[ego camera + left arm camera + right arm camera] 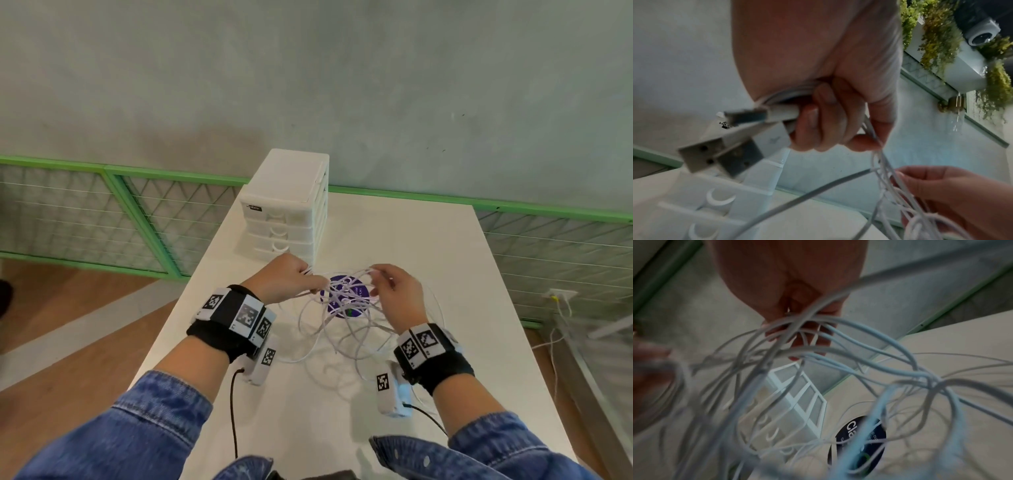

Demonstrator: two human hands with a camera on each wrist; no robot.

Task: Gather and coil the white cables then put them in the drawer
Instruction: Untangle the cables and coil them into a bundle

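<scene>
While both hands were raised over the white table [428, 260], I recorded the left hand [287, 279] clenched around a bundle of the white cables [346, 318], with two USB plugs [731, 146] protruding from the fist in the left wrist view. My right hand [399, 294] pinched several strands of the same tangle between thumb and fingertips, its fingers [812, 335] threaded among the loops. Most of the cable mass hung between the hands and trailed onto the table above a round purple sticker [356, 298]. Just behind the hands stood the white drawer unit [287, 205], all its drawers closed.
</scene>
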